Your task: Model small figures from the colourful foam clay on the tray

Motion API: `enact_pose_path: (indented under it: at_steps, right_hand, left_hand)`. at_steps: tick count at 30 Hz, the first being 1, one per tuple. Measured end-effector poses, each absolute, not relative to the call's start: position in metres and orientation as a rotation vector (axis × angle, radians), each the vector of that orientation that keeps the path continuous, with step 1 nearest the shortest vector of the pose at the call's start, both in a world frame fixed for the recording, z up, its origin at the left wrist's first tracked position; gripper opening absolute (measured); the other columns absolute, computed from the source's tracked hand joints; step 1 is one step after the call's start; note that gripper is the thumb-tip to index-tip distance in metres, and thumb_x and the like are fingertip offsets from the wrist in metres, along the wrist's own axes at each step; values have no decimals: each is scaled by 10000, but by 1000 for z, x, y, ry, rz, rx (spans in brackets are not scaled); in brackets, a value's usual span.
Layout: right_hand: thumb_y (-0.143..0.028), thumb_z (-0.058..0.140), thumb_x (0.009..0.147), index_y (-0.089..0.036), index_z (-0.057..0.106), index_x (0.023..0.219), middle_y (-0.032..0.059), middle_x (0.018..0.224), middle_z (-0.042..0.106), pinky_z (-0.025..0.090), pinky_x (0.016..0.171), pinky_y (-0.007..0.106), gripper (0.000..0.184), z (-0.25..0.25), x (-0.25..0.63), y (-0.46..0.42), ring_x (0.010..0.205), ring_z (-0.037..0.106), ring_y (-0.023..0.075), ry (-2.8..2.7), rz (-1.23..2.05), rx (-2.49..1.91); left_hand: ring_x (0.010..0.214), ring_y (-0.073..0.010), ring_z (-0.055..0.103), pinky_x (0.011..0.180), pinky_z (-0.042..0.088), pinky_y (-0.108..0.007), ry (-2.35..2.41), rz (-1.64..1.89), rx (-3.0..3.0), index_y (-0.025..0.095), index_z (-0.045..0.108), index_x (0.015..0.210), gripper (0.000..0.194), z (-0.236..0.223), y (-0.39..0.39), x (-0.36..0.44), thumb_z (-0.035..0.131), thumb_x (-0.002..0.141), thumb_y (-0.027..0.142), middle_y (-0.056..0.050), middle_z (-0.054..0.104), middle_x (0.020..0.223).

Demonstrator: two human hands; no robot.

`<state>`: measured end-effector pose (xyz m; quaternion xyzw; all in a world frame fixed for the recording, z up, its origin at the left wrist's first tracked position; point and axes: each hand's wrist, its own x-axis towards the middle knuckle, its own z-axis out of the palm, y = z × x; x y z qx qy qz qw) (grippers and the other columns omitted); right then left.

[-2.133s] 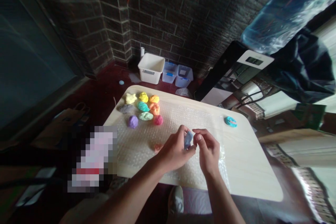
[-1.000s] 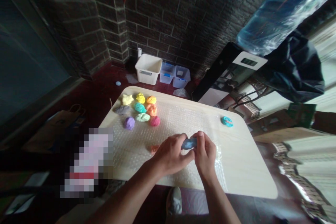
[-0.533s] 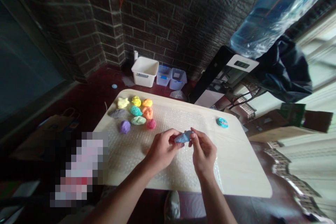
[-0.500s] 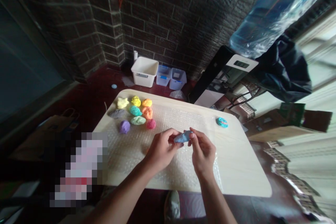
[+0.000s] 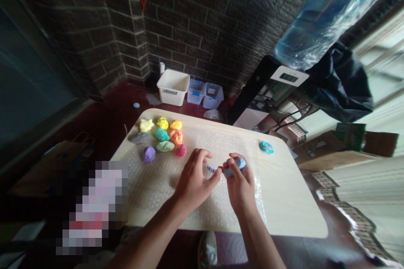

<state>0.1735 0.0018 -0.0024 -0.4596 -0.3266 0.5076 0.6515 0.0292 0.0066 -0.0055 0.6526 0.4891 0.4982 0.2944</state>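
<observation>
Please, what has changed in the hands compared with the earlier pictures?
The blue clay lump was held between both hands; now it has moved to the right, gripped in the right hand. The left hand has opened; whether its thumb touches the lump is unclear. The other clay lumps and the turquoise disc stayed in place.

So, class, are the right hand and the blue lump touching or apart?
Touching. The head view shows the blue lump held in the right hand, between its thumb and curled fingers.
</observation>
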Motion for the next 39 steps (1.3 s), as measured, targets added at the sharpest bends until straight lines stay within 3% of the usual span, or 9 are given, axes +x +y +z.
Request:
enact_pose_path:
  at_steps: [4,7,13,15,21,28,30,35,39]
  right_hand:
    - [-339,862,756,-212,660,748,-63,591,501,387,528,237,238,2,177,4,537,455,104,-643,1248,-1039]
    - [-497,744,833,-220,492,521,-65,484,388,286,442,248,487,2,173,2,448,328,94,-584,1357,-1011]
    - [-474,673,870,-245,345,411,-91,388,242,92,397,262,608,1,168,0,379,137,71,-501,1379,-1120]
    - [-452,673,875,-246,357,410,-88,381,251,126,390,264,599,0,167,1,373,159,75,-511,1364,-1118]
    - [-517,746,891,-208,550,509,-39,479,465,420,508,273,529,-4,166,6,475,447,115,-599,1358,-1072]
    - [-571,730,897,-242,421,549,-111,431,276,189,371,231,570,-2,171,6,369,180,77,-539,1482,-1069]
    - [-595,706,896,-242,427,536,-106,429,264,182,367,232,576,1,172,4,374,163,80,-547,1516,-1032]
    - [-560,711,873,-230,612,654,-19,589,517,492,545,305,408,7,171,2,551,530,161,-631,1424,-899]
    - [-618,647,971,-257,714,902,58,915,763,592,755,403,373,4,164,-3,862,724,260,-727,1330,-949]
  left_hand:
    - [873,-216,690,740,535,-333,1281,1283,1625,223,600,1015,78,-6,9,24,639,956,255,-54,708,999]
    - [826,-201,690,726,527,-324,1260,1250,1598,225,593,956,62,-3,9,24,628,966,275,-35,707,944]
    - [788,-188,700,657,509,-289,1230,1196,1556,228,589,949,71,1,8,27,630,965,283,-21,716,905]
    - [779,-186,708,637,502,-278,1221,1187,1542,227,594,966,64,0,8,27,627,970,283,-18,722,894]
    - [764,-188,713,649,515,-277,1189,1168,1514,221,605,988,70,-3,7,27,633,965,280,-13,722,833]
    - [728,-185,701,631,505,-283,1160,1131,1509,214,606,953,78,0,7,29,616,966,290,-20,717,815]
    - [731,-188,702,637,504,-293,1152,1099,1526,213,609,926,91,1,6,29,604,971,292,-26,720,820]
    - [770,-208,702,666,541,-328,1128,983,1557,209,614,934,127,1,-1,31,668,932,323,-64,736,916]
    - [994,-250,722,751,592,-347,1051,1022,1531,201,605,1197,355,-6,-3,37,738,869,236,-126,736,1181]
